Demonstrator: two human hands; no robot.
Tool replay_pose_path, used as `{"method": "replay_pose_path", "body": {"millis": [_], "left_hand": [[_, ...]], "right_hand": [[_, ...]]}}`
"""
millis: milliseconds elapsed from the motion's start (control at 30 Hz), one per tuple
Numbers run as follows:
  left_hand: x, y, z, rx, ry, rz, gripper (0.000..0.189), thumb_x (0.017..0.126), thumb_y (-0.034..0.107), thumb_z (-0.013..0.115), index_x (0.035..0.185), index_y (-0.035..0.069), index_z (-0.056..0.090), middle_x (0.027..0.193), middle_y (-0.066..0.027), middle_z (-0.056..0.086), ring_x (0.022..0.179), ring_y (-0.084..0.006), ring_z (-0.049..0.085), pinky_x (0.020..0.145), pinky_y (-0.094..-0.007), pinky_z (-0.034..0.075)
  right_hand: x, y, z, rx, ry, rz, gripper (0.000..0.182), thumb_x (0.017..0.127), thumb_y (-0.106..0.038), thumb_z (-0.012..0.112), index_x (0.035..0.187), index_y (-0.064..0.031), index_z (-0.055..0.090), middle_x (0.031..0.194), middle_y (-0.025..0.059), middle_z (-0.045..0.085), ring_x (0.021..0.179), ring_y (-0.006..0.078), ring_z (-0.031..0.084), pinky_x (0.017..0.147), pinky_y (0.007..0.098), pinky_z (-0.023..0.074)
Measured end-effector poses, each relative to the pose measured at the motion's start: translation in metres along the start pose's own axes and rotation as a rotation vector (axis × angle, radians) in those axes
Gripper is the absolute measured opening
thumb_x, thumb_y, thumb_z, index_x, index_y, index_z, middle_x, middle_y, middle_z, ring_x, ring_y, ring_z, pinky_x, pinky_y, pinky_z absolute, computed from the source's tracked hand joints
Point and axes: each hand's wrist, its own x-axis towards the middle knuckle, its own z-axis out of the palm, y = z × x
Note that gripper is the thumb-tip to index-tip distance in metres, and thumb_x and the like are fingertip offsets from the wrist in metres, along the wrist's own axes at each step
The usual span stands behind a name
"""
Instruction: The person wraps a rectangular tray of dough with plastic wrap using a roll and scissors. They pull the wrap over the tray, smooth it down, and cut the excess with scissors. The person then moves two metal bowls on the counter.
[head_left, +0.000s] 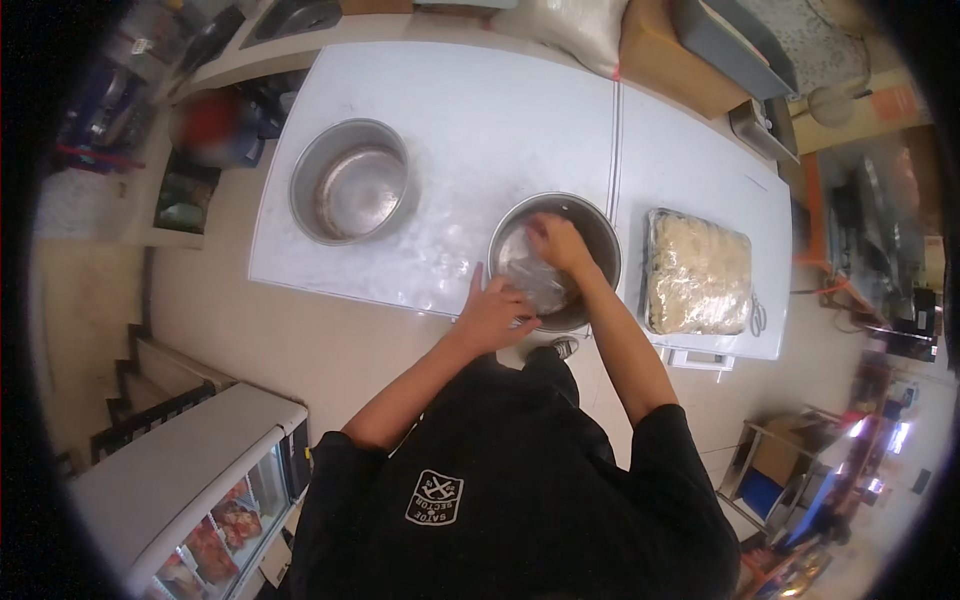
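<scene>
A round metal pot (606, 217) stands near the front edge of the white table, and crumpled clear plastic (541, 289) lies inside it. My right hand (559, 241) reaches down into this pot, its fingers bent by the inner wall above the plastic. Whether those fingers pinch any of the plastic is unclear. At the pot's near left rim is my left hand (495, 311), thumb and fingers apart, with fingertips close to the plastic. Farther left stands a second round metal pot (360, 187), with nothing seen in it.
On the right of the white table (450, 150) lies a tray of pale, dough-like food under clear wrap (699, 274), with scissors (758, 315) beside it. Brown cardboard (667, 64) and a grey bin (739, 49) stand behind. A glass-fronted display fridge (202, 457) is at lower left.
</scene>
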Motion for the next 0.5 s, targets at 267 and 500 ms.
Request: {"method": "replay_pose_path", "body": {"millis": [267,500], "left_hand": [[0.0,-0.015,0.035,-0.014,0.208,0.005,0.029,0.09,0.049,0.067,0.097,0.024,0.079,0.099,0.0036,0.068,0.113,-0.0227,0.054,0.112,-0.0663,0.025],[0.0,-0.008,0.03,0.004,0.243,0.063,0.035,0.087,0.053,0.069,0.094,0.02,0.077,0.094,0.0004,0.066,0.109,-0.0221,0.055,0.11,-0.0703,0.025]], "right_hand": [[-0.043,-0.059,-0.143,-0.22,1.025,0.056,0.032,0.092,-0.013,0.061,0.122,-0.0041,0.065,0.119,0.0207,0.064,0.115,0.0391,0.059,0.104,0.0461,0.0446],[-0.063,-0.037,-0.01,-0.253,-0.208,-0.066,0.05,0.083,-0.015,0.072,0.13,-0.0073,0.058,0.125,0.0242,0.062,0.12,0.0398,0.058,0.103,0.0502,0.0472]]}}
